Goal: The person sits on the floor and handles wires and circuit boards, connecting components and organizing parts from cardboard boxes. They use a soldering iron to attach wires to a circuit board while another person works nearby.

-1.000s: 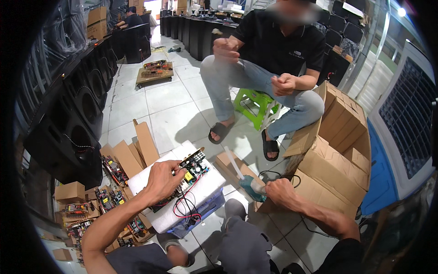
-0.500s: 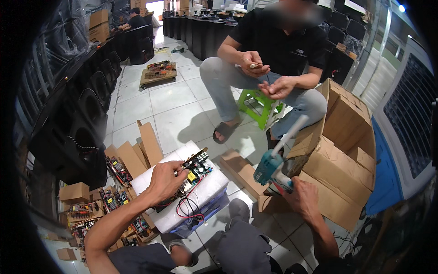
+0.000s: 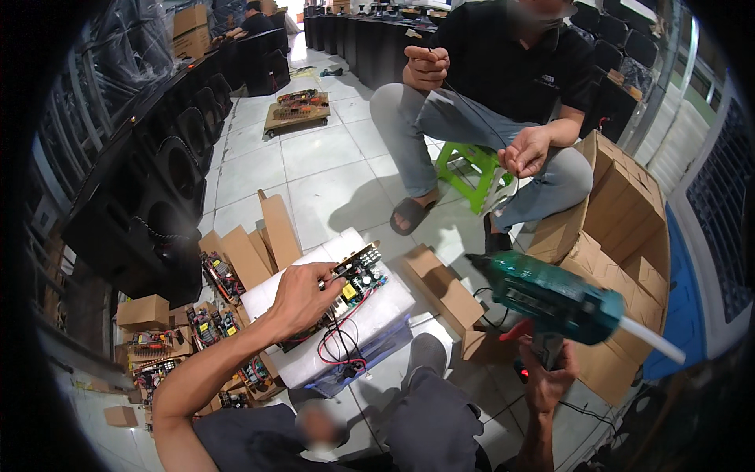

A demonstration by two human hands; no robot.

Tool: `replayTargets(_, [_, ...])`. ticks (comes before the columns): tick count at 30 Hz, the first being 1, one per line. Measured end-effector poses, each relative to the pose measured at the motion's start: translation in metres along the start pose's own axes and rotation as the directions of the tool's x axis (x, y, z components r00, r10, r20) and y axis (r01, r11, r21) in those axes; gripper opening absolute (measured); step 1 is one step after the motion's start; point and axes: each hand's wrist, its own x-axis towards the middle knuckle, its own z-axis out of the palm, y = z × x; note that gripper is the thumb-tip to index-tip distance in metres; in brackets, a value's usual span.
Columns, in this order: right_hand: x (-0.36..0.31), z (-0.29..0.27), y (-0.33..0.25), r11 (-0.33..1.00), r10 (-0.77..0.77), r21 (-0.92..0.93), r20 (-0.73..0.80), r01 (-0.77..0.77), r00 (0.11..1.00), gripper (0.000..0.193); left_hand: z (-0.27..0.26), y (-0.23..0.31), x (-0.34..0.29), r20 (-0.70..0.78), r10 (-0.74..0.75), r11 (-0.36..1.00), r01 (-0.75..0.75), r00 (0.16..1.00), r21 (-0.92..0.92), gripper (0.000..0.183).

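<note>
My right hand (image 3: pixel 548 376) is wrapped around the grip of a green hot glue gun (image 3: pixel 554 300) with a red trigger. Its dark nozzle points left, toward the far side, and a white glue stick (image 3: pixel 654 341) sticks out of its back end. My left hand (image 3: pixel 303 297) has its fingers closed at the edge of a circuit board (image 3: pixel 367 277) crowded with components; the fingertips are partly hidden behind it. The board lies on a white foam block (image 3: pixel 387 308), which rests on a blue plastic crate (image 3: pixel 385 360). Red and black wires (image 3: pixel 340 346) hang loosely from the board over the foam.
Across from me a person (image 3: pixel 503 71) sits on a green stool (image 3: pixel 472 177), a black wire between their hands. An open cardboard box (image 3: pixel 621 236) stands at the right, a narrow carton (image 3: pixel 444 295) nearer. More circuit boards (image 3: pixel 211 329) lie at the left beside black speaker cabinets (image 3: pixel 130 224).
My right hand has raised and turned the glue gun, so its stick now points right instead of up. The person opposite now holds a wire stretched between both hands. My left hand stays on the board.
</note>
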Motion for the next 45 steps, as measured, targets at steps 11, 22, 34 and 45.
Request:
replayTargets(11, [-0.016,0.022,0.007,0.886,0.260,0.148,0.627,-0.440,0.734,0.035,0.002,0.000,-0.007,0.022,0.070,0.997,-0.071,0.997,0.029,0.034])
replayTargets(22, [0.003,0.046,-0.001,0.933,0.345,-0.119,0.555,-0.339,0.757,0.032,0.005,0.010,-0.015,0.042,0.122,0.991,-0.124,0.992,0.056,0.025])
replayTargets(34, [0.033,0.087,0.003,0.881,0.433,-0.304,0.826,-0.363,0.360,0.029,0.016,0.010,-0.020,0.019,0.320,0.932,-0.319,0.947,0.174,0.022])
replayTargets(45, [0.041,0.110,0.004,0.906,0.259,-0.094,0.895,-0.414,0.363,0.033,0.009,0.006,-0.019,0.099,0.401,0.891,-0.413,0.911,0.189,0.022])
